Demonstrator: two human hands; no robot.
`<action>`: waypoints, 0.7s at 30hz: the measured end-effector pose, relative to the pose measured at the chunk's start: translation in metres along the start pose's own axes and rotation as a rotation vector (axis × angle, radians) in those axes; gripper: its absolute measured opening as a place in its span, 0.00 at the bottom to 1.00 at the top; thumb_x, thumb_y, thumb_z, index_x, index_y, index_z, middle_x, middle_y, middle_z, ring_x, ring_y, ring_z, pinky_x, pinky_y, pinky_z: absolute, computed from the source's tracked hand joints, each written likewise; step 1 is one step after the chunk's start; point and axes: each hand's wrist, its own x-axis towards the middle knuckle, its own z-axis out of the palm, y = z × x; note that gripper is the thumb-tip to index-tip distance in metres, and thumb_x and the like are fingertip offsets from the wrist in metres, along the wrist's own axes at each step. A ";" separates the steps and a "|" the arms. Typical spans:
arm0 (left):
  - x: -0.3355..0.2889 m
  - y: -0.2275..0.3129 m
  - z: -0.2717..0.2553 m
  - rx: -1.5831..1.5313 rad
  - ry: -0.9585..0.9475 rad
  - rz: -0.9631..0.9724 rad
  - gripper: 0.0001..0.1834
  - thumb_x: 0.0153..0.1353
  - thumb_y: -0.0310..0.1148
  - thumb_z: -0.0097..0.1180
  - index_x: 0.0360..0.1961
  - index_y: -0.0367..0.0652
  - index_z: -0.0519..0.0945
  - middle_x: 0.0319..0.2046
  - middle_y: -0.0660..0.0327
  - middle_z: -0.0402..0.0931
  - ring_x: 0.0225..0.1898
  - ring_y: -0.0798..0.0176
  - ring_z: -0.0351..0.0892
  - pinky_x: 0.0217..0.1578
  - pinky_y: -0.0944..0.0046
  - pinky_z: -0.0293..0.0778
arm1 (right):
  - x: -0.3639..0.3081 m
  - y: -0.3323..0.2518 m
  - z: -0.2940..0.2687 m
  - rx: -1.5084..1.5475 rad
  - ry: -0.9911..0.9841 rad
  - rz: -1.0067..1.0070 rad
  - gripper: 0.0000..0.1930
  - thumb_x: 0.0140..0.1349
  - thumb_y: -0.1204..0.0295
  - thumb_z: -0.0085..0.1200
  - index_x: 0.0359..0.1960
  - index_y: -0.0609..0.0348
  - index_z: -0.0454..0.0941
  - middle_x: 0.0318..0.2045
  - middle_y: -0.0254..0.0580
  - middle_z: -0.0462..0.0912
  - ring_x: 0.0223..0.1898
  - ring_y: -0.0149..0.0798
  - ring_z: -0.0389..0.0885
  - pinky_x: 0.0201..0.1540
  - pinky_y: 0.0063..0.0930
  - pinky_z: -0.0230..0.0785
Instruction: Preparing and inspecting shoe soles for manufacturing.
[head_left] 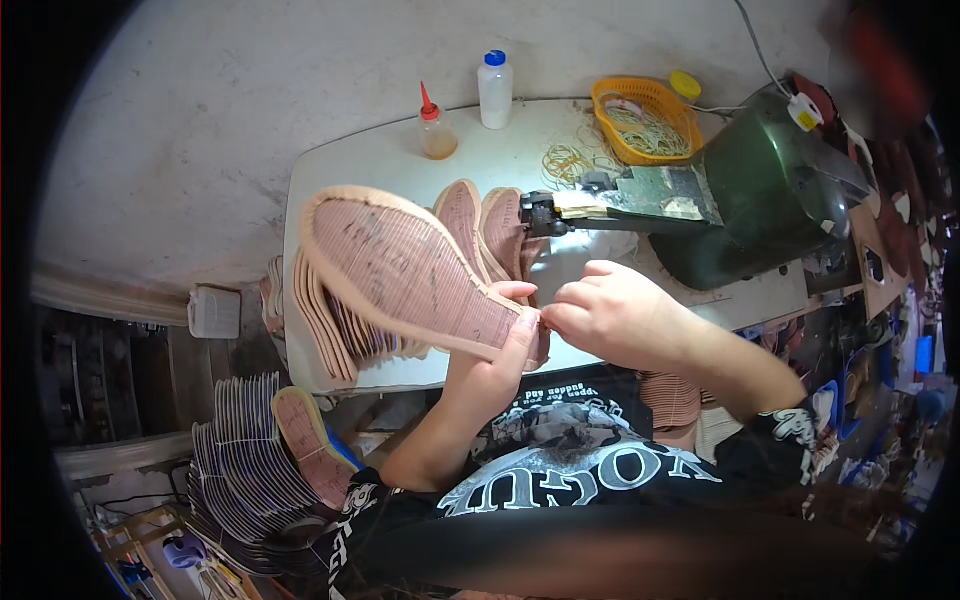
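Note:
My left hand (pixel 497 345) grips the heel end of a pinkish-tan shoe sole (pixel 400 270), holding it up with its ribbed underside facing me and its toe pointing up-left. My right hand (pixel 612 318) pinches at the same heel edge, fingertips touching the sole beside the left thumb. Behind the raised sole, a fanned stack of similar soles (pixel 330 325) leans on the white table (pixel 370 165), and two more soles (pixel 480 225) stand upright near the needle head (pixel 540 212) of a dark green sewing machine (pixel 770 190).
At the table's back stand a small glue bottle with a red tip (pixel 436 125), a white bottle with a blue cap (pixel 494 88) and an orange basket of rubber bands (pixel 645 120). Loose rubber bands (pixel 565 160) lie nearby. Low on the left is a big stack of soles (pixel 250 470).

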 end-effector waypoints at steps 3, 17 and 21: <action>0.009 0.001 -0.008 -0.090 -0.004 -0.099 0.10 0.64 0.26 0.50 0.45 0.36 0.74 0.34 0.61 0.74 0.36 0.70 0.75 0.40 0.70 0.71 | 0.019 0.000 -0.005 -0.076 -0.093 -0.032 0.05 0.50 0.71 0.57 0.27 0.58 0.76 0.25 0.38 0.77 0.26 0.40 0.78 0.36 0.32 0.69; 0.036 -0.009 -0.036 -0.174 0.195 0.299 0.08 0.64 0.26 0.49 0.43 0.36 0.74 0.36 0.60 0.76 0.36 0.71 0.75 0.39 0.71 0.70 | 0.085 0.009 -0.009 0.412 -0.137 0.339 0.08 0.53 0.72 0.52 0.29 0.65 0.72 0.28 0.52 0.77 0.36 0.55 0.77 0.40 0.44 0.71; 0.030 -0.019 -0.056 -0.255 0.258 0.239 0.08 0.65 0.26 0.47 0.42 0.35 0.73 0.36 0.58 0.78 0.37 0.70 0.76 0.40 0.71 0.71 | 0.113 0.026 -0.014 0.070 -0.183 0.304 0.10 0.51 0.70 0.50 0.31 0.65 0.74 0.28 0.53 0.77 0.33 0.55 0.78 0.40 0.42 0.73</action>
